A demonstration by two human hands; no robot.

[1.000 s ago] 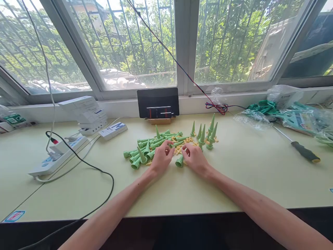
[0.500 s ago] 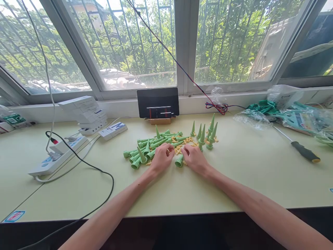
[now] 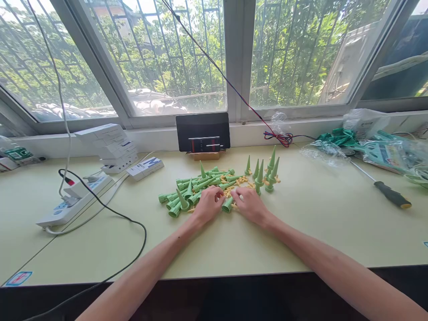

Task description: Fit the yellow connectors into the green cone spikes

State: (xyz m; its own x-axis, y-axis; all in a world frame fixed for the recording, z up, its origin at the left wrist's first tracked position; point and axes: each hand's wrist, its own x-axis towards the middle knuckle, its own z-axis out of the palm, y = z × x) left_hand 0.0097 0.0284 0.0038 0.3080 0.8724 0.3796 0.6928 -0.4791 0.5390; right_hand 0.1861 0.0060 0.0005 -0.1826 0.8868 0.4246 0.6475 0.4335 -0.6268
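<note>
Flanking a green tube (image 3: 227, 206) at mid-frame

Head view: your left hand (image 3: 209, 204) and right hand (image 3: 249, 204) curl either side, fingers bent; I cannot tell whether they clamp it. Yellow pegs (image 3: 241, 180) lie just above; more tubes (image 3: 203, 183) pile left of centre, green spikes (image 3: 259, 179) stand right.

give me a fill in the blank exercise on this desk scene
1. Between the bare left hand and bare right hand shows a hollow, round-mouthed plastic tube coloured ____.
2. The lone flat white cardboard box bears the large letter ____.
3. The long white plastic power strip lies to the ____ of that box.

Missing words: green; M; left
</note>
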